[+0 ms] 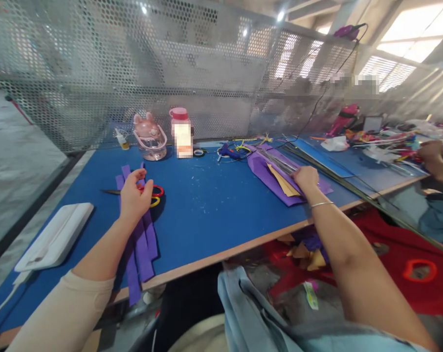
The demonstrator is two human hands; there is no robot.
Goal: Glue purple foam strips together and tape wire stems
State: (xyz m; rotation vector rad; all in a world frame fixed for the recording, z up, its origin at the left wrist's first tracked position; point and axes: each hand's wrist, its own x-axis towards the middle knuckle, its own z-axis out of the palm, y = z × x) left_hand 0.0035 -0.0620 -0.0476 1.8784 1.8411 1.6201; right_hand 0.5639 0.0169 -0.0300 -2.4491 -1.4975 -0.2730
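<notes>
My left hand (134, 194) hovers at the left with its fingers loosely curled and the thumb apart, nothing visible in its grasp. Behind and partly under it are scissors (157, 191) with red and yellow handles, lying across several purple strips (144, 244) that reach over the table's front edge. To the right, my right hand (306, 179) is closed on the near end of a bundle of thin grey wires (278, 160). The wires rest on a purple sheet (258, 168), beside a tan piece of paper (282, 182). My fingertips there are partly hidden.
On the blue table (207, 220) stand a pink bottle (150, 139), a red-lidded cup (179, 115) and a roll of tape (199, 153). A white device (56, 234) with a cable lies left. A glue gun (344, 120) and another person's hands (432, 154) are right. Perforated metal panels rise behind.
</notes>
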